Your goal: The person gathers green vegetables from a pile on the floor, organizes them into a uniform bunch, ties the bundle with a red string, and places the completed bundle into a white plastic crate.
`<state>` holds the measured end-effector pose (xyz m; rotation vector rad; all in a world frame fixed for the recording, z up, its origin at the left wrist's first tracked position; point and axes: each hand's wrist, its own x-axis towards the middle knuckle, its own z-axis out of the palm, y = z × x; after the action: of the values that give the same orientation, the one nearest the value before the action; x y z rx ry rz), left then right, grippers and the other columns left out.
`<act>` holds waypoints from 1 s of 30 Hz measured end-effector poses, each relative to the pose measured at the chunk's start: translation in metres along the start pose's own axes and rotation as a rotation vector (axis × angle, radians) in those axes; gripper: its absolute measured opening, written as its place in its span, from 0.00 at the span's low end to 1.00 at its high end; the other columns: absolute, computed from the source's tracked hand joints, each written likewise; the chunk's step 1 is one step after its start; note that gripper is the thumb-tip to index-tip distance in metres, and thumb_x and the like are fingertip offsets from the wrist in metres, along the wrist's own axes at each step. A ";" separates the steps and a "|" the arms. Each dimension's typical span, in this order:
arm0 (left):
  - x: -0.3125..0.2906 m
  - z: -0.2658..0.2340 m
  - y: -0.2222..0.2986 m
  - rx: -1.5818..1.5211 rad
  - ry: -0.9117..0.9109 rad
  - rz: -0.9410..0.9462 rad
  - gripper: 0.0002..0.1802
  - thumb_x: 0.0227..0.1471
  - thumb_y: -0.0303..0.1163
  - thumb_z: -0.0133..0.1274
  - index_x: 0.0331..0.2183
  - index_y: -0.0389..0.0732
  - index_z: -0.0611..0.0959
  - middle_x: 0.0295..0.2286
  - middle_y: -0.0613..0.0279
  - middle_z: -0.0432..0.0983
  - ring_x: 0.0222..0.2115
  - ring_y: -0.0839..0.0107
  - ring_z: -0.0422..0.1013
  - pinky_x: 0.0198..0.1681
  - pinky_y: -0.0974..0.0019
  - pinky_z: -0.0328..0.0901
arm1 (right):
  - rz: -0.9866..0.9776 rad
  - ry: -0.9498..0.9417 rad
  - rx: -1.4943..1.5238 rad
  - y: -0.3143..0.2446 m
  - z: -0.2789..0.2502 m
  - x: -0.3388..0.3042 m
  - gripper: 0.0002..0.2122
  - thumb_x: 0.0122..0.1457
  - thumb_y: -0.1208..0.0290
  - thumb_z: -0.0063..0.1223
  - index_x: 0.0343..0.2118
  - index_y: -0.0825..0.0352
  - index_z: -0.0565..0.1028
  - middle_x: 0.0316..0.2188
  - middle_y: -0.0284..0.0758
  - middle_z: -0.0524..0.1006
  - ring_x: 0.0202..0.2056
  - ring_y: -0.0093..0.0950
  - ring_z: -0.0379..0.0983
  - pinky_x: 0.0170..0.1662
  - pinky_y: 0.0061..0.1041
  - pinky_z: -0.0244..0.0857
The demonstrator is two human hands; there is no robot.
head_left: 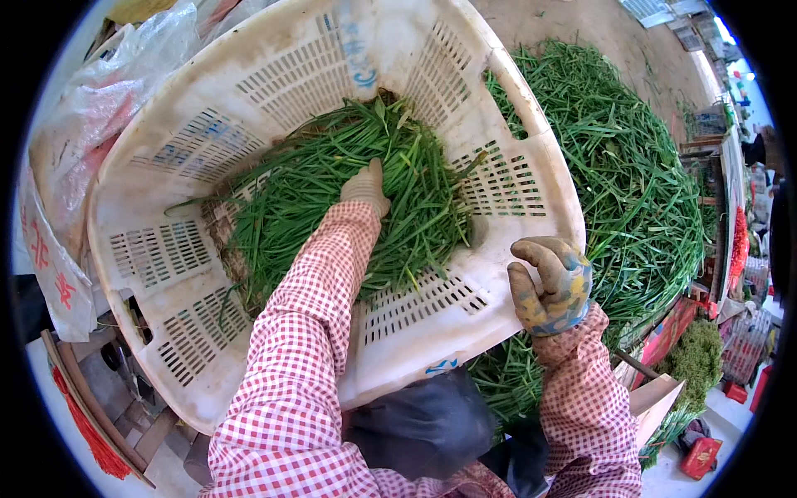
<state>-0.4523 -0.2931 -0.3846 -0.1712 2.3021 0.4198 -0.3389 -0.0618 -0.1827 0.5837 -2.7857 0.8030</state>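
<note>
A large off-white slatted plastic basket fills the left and middle of the view. Long green leafy stalks lie in a heap at its bottom. Reaching down into it, my left hand, in a pale glove, is closed among the stalks; its fingertips are partly hidden by them. My right hand, in a stained blue and yellow glove, is at the basket's right near corner, with its fingers curled over the rim. Checked red-and-white sleeves cover both my forearms.
A big pile of the same green stalks lies right of the basket. Plastic sacks are at the far left, above a wooden frame. A wooden box edge and a red object lie at the lower right.
</note>
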 end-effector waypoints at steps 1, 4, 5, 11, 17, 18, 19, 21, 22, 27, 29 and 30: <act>0.000 -0.001 0.002 -0.004 0.006 0.002 0.45 0.44 0.35 0.63 0.58 0.38 0.56 0.50 0.48 0.66 0.47 0.57 0.68 0.49 0.62 0.67 | 0.004 -0.004 0.007 -0.001 0.000 0.001 0.09 0.45 0.73 0.60 0.31 0.64 0.76 0.28 0.37 0.77 0.29 0.37 0.75 0.33 0.32 0.69; -0.007 0.014 0.002 0.109 0.077 0.095 0.41 0.44 0.34 0.62 0.56 0.40 0.60 0.51 0.47 0.65 0.47 0.56 0.69 0.47 0.60 0.68 | 0.018 -0.018 -0.001 -0.001 -0.001 0.000 0.09 0.45 0.73 0.59 0.31 0.65 0.76 0.28 0.37 0.77 0.29 0.38 0.74 0.33 0.32 0.69; -0.012 0.022 0.004 0.109 0.082 0.103 0.41 0.44 0.34 0.62 0.56 0.40 0.60 0.51 0.47 0.65 0.47 0.56 0.69 0.47 0.60 0.68 | 0.022 -0.015 -0.006 0.001 -0.002 0.001 0.08 0.45 0.73 0.59 0.31 0.65 0.76 0.28 0.37 0.77 0.29 0.38 0.74 0.33 0.33 0.69; -0.012 0.017 0.003 0.133 0.025 0.067 0.40 0.44 0.33 0.62 0.55 0.39 0.60 0.49 0.45 0.66 0.46 0.55 0.69 0.47 0.60 0.68 | 0.021 -0.009 -0.003 -0.003 -0.003 0.000 0.08 0.45 0.73 0.59 0.31 0.65 0.77 0.29 0.37 0.77 0.30 0.37 0.74 0.33 0.32 0.69; -0.015 0.001 0.005 0.003 -0.018 0.016 0.41 0.46 0.29 0.59 0.59 0.42 0.58 0.53 0.47 0.63 0.52 0.57 0.64 0.52 0.60 0.65 | 0.033 -0.030 -0.028 -0.001 0.000 -0.002 0.09 0.44 0.74 0.59 0.31 0.64 0.77 0.29 0.37 0.77 0.30 0.37 0.75 0.34 0.32 0.69; -0.015 -0.001 0.000 -0.112 -0.031 0.041 0.42 0.47 0.29 0.58 0.60 0.43 0.57 0.55 0.48 0.61 0.53 0.58 0.63 0.54 0.62 0.62 | 0.029 -0.022 -0.029 0.001 0.001 -0.004 0.09 0.44 0.74 0.59 0.31 0.64 0.77 0.29 0.37 0.77 0.30 0.37 0.75 0.34 0.32 0.69; -0.012 -0.002 -0.008 -0.227 -0.047 0.067 0.43 0.47 0.29 0.58 0.61 0.43 0.55 0.57 0.49 0.59 0.54 0.59 0.62 0.56 0.63 0.60 | 0.038 -0.019 -0.031 0.003 0.000 -0.005 0.09 0.44 0.74 0.59 0.31 0.64 0.77 0.29 0.37 0.77 0.30 0.37 0.75 0.34 0.32 0.69; 0.024 0.024 -0.048 -0.224 0.011 0.068 0.46 0.45 0.30 0.60 0.61 0.42 0.54 0.58 0.50 0.57 0.56 0.61 0.60 0.59 0.65 0.56 | 0.039 -0.017 -0.009 -0.004 -0.001 -0.001 0.09 0.44 0.74 0.59 0.31 0.64 0.77 0.29 0.37 0.77 0.30 0.37 0.75 0.34 0.32 0.69; 0.026 0.021 -0.046 -0.328 0.028 0.072 0.47 0.42 0.28 0.62 0.61 0.41 0.55 0.56 0.48 0.60 0.53 0.59 0.63 0.58 0.65 0.58 | 0.053 -0.023 -0.029 0.000 -0.003 -0.003 0.09 0.44 0.74 0.59 0.31 0.64 0.77 0.29 0.37 0.77 0.30 0.37 0.75 0.34 0.32 0.69; 0.083 0.045 -0.110 -0.926 -0.046 0.068 0.52 0.37 0.24 0.65 0.61 0.36 0.54 0.55 0.45 0.61 0.52 0.58 0.64 0.54 0.64 0.62 | 0.042 -0.018 -0.019 -0.001 -0.003 0.001 0.09 0.44 0.74 0.59 0.31 0.65 0.77 0.29 0.37 0.77 0.30 0.37 0.74 0.34 0.33 0.69; 0.109 0.060 -0.153 -1.108 -0.187 0.211 0.42 0.50 0.33 0.57 0.61 0.40 0.55 0.57 0.53 0.59 0.55 0.62 0.61 0.59 0.62 0.57 | 0.018 -0.045 -0.012 -0.008 -0.003 0.008 0.09 0.44 0.74 0.59 0.31 0.65 0.77 0.29 0.37 0.77 0.30 0.37 0.74 0.35 0.33 0.69; 0.112 0.064 -0.160 -1.491 -0.300 0.044 0.35 0.54 0.40 0.48 0.60 0.42 0.57 0.57 0.54 0.59 0.54 0.62 0.60 0.59 0.58 0.55 | 0.051 -0.063 -0.021 -0.009 -0.003 0.007 0.09 0.44 0.73 0.59 0.32 0.64 0.77 0.30 0.38 0.77 0.31 0.38 0.74 0.35 0.34 0.69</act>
<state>-0.4468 -0.4195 -0.5461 -0.6973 1.2731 1.9319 -0.3414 -0.0693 -0.1737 0.5461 -2.8736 0.7780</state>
